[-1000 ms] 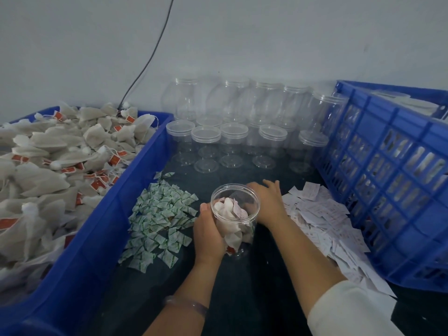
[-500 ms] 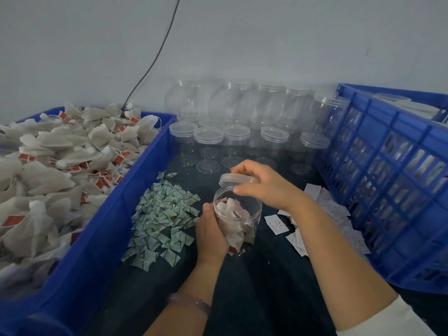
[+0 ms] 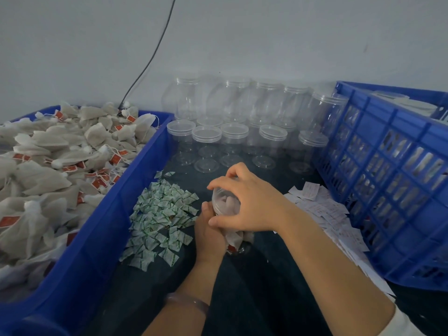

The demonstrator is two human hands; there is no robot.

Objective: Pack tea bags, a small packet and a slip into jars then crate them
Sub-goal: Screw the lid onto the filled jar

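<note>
Right hand (image 3: 249, 204) lowered onto jar (image 3: 225, 203) top, fingers curled round rim; left hand (image 3: 209, 235) grips jar side.

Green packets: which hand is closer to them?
Left. The left hand holds the jar just beside the packets; the right hand grips the jar's top, farther right.
</note>
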